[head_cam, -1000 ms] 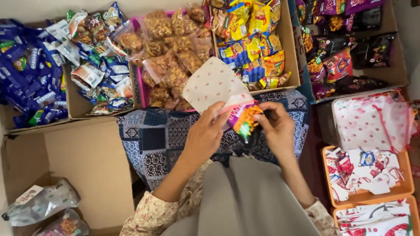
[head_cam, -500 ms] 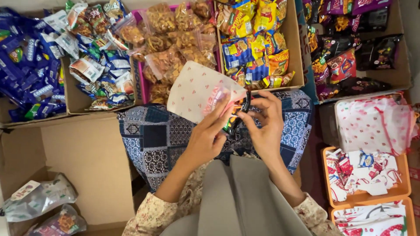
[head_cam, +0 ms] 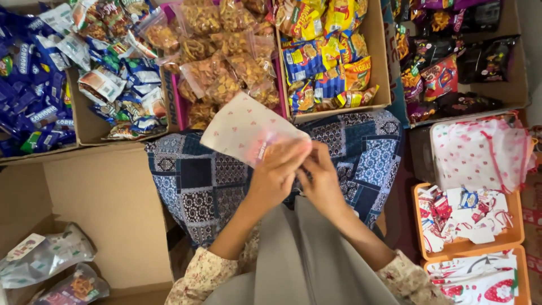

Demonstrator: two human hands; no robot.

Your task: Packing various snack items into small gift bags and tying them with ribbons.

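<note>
Both hands meet over our lap: the left hand point(head_cam: 275, 179) pinches the open end of the pouch point(head_cam: 248, 129), a pale one with small pink dots, and the right hand point(head_cam: 323, 182) presses close beside it, fingers curled at the same edge. Whether those right fingers grip anything, we cannot tell; they are tucked behind the left hand.

A second ago we had a bright snack packet in plain view between the fingers, outside the pouch. Half a second ago it was going in at the mouth. Now we see only a reddish shape showing through the thin fabric near the left fingertips. The pouch itself has swung lower and points up and to the left, its closed end reaching toward the box of clear bags point(head_cam: 226, 62). Our hands have drawn closer together too.

Beneath the hands lies the patterned blue cloth point(head_cam: 192, 186). Beyond it the boxes sit as before: blue packets point(head_cam: 34, 96) far left, yellow and red snacks point(head_cam: 327, 51) to the right, dark packets point(head_cam: 451, 56) further right. By the right arm, the orange tray point(head_cam: 508, 240) holds cut paper tags, with more dotted pouches point(head_cam: 480, 152) stacked above it.
</note>
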